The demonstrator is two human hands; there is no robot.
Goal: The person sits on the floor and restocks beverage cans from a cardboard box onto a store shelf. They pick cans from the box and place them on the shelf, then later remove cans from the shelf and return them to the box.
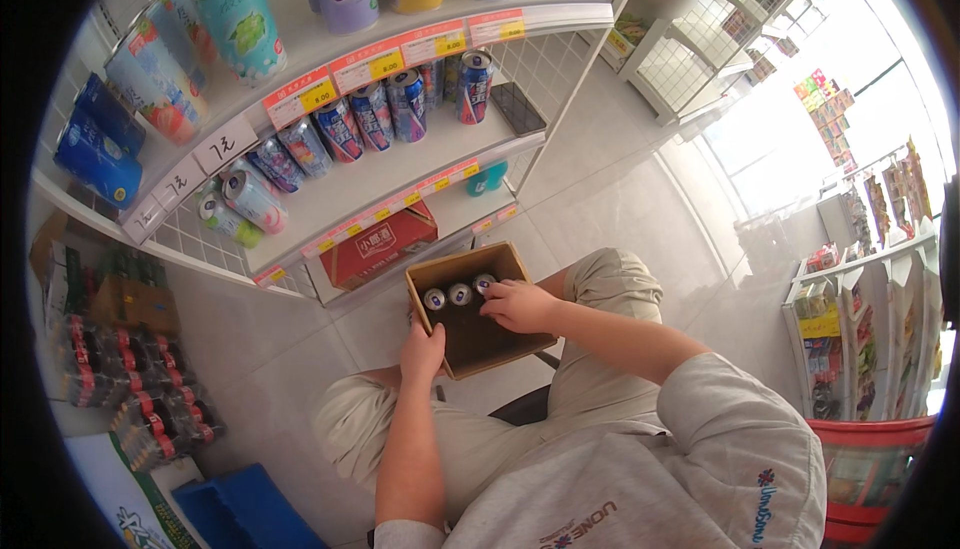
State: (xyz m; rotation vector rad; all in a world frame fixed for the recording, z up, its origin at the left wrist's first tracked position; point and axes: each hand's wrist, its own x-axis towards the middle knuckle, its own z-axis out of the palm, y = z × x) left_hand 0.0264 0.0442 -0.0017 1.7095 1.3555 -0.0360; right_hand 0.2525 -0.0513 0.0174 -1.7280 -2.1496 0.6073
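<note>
An open cardboard box rests tilted between my knees. Three drink cans stand in a row along its far inner wall, their silver tops facing up. My left hand grips the box's left wall, thumb over the rim and fingers outside. Inside the box, the fingertips of my right hand are at the rim of the rightmost can; whether they grip it is hidden. Blue and red drink cans line the middle shelf of the rack in front of me.
Larger cans stand on the upper shelf, above price tags. A dark smartphone lies at the middle shelf's right end. Below sits a red carton. Shrink-wrapped bottle packs and a blue crate are at left. A person stands far off.
</note>
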